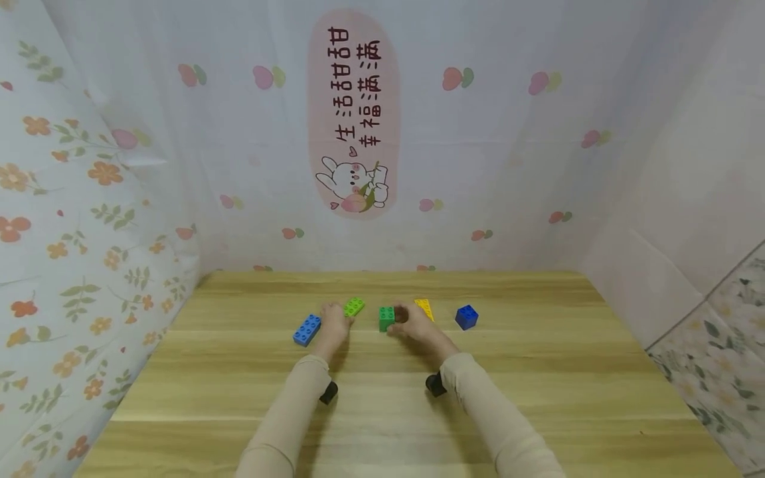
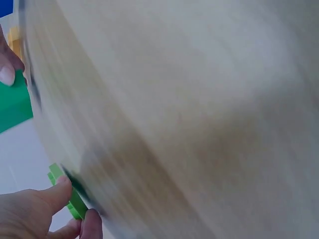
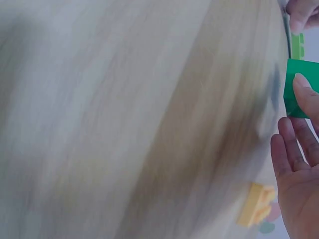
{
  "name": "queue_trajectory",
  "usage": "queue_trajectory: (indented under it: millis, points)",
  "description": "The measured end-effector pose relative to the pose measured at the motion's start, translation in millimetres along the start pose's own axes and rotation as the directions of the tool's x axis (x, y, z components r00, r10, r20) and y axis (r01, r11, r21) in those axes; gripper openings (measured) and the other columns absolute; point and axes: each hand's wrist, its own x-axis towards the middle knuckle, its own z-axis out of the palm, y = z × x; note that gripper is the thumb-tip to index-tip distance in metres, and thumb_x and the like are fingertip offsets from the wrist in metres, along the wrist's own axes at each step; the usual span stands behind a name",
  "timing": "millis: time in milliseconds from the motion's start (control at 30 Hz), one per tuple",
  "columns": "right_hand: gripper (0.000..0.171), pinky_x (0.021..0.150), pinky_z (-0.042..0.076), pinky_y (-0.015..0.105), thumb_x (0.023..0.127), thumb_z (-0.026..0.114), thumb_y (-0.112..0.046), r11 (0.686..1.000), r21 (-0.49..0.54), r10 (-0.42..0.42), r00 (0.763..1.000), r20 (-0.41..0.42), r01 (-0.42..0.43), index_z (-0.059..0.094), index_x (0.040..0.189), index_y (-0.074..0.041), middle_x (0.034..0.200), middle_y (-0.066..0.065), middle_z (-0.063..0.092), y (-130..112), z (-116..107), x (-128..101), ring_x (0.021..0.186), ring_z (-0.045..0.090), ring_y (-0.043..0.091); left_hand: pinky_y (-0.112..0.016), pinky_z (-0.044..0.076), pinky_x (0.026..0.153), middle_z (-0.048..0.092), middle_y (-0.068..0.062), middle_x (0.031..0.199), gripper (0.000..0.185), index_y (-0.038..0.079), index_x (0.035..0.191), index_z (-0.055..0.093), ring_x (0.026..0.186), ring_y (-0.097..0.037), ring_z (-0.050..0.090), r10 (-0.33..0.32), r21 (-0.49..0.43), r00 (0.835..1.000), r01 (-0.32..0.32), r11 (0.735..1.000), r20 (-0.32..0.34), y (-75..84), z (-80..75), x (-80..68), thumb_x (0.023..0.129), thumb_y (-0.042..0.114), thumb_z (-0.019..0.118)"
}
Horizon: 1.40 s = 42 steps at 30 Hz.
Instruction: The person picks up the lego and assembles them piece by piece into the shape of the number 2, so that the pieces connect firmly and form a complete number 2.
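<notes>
My left hand [image 1: 337,319] pinches a flat light-green toy brick [image 1: 354,306] between thumb and fingers; the left wrist view shows the thumb on one side of it. To its right, my right hand [image 1: 420,324] holds a taller dark-green toy brick [image 1: 386,318] by its side. In the right wrist view the thumb lies on the face of this brick, and the other fingers stretch out beside and behind it. A blue toy brick [image 1: 307,330] with rows of studs lies just left of my left hand. Partly hidden behind my right hand is a yellow toy brick [image 1: 424,309].
A dark-blue block [image 1: 467,317] stands on the wooden table [image 1: 382,425], right of the right hand. Patterned white cloth [image 1: 251,166] hangs behind the table's far edge and along the left side. Both sleeved forearms reach in from the near edge.
</notes>
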Motion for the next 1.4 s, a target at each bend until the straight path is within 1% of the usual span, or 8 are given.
queue_trajectory:
  millis: [167,333,500,667,800,967,1200,1400]
  points:
    - [0.046,0.095,0.044,0.041,0.083,0.064,-0.004,1.0,0.012,0.005,1.0,-0.018,-0.004,0.047,0.126,0.003,0.118,0.018,0.056,-8,-11,-8,0.112,0.052,0.031,-0.042,0.043,0.093,0.046,-0.026,0.114,0.041,-0.014,0.114,0.049,0.105,-0.033,0.046,-0.003,-0.027,0.999,0.004,1.0,0.046,2.9,-10.8,-2.8,0.088,0.015,0.06]
    - [0.048,0.093,0.046,0.04,0.083,0.064,-0.005,1.0,-0.018,-0.026,0.999,-0.026,0.026,0.046,0.126,0.005,0.117,0.021,0.057,-11,-21,-13,0.109,0.054,0.033,-0.04,0.045,0.089,0.048,-0.024,0.113,0.04,-0.014,0.115,0.05,0.1,-0.029,0.047,0.027,-0.028,0.997,-0.025,0.999,0.067,9.0,-17.8,-5.6,0.089,0.015,0.06]
    - [0.05,0.094,0.046,0.04,0.084,0.065,-0.008,1.0,-0.017,-0.013,0.999,-0.032,0.013,0.045,0.128,0.004,0.121,0.021,0.055,-7,-30,-16,0.11,0.054,0.033,-0.04,0.046,0.088,0.046,-0.025,0.114,0.04,-0.014,0.115,0.05,0.1,-0.029,0.048,0.02,-0.033,0.996,-0.017,0.999,0.092,14.1,-19.0,-6.6,0.088,0.014,0.06]
    - [0.05,0.094,0.046,0.041,0.085,0.064,-0.01,1.0,-0.014,-0.003,0.999,-0.036,0.002,0.045,0.129,0.003,0.122,0.021,0.054,-4,-37,-19,0.111,0.053,0.034,-0.039,0.046,0.089,0.045,-0.023,0.117,0.041,-0.01,0.118,0.05,0.102,-0.029,0.049,0.013,-0.016,0.992,-0.011,1.0,0.127,16.5,-14.4,-7.2,0.089,0.018,0.059]
    - [0.05,0.094,0.046,0.041,0.085,0.064,-0.009,1.0,-0.007,0.006,0.999,-0.049,-0.007,0.044,0.13,0.003,0.121,0.021,0.054,-2,-40,-23,0.111,0.054,0.034,-0.04,0.046,0.09,0.046,-0.024,0.117,0.04,-0.011,0.117,0.05,0.101,-0.029,0.05,0.063,-0.037,0.986,-0.058,0.998,0.152,16.7,-6.7,-6.4,0.088,0.015,0.06]
    - [0.049,0.092,0.047,0.04,0.085,0.063,-0.008,1.0,-0.013,0.002,0.998,-0.069,-0.003,0.044,0.129,0.005,0.119,0.023,0.055,2,-43,-27,0.109,0.055,0.035,-0.041,0.044,0.093,0.048,-0.026,0.116,0.039,-0.012,0.113,0.051,0.103,-0.031,0.05,0.139,-0.023,0.976,-0.137,0.99,0.168,18.7,3.7,-5.8,0.086,0.013,0.063]
    - [0.05,0.094,0.046,0.041,0.086,0.063,-0.008,1.0,-0.02,0.019,0.996,-0.087,-0.021,0.043,0.129,0.006,0.121,0.024,0.055,2,-45,-29,0.111,0.054,0.036,-0.042,0.043,0.096,0.043,-0.027,0.123,0.039,-0.01,0.117,0.05,0.109,-0.033,0.05,0.182,-0.051,0.959,-0.175,0.983,0.217,26.2,5.6,-14.4,0.086,0.012,0.062]
    - [0.051,0.095,0.045,0.041,0.086,0.063,-0.011,0.999,-0.005,0.039,0.994,-0.099,-0.04,0.043,0.13,0.004,0.124,0.023,0.053,1,-47,-31,0.113,0.052,0.035,-0.042,0.044,0.095,0.045,-0.027,0.121,0.04,-0.01,0.118,0.05,0.106,-0.034,0.053,0.229,-0.059,0.941,-0.221,0.973,0.249,29.7,6.9,-17.4,0.086,0.012,0.062]
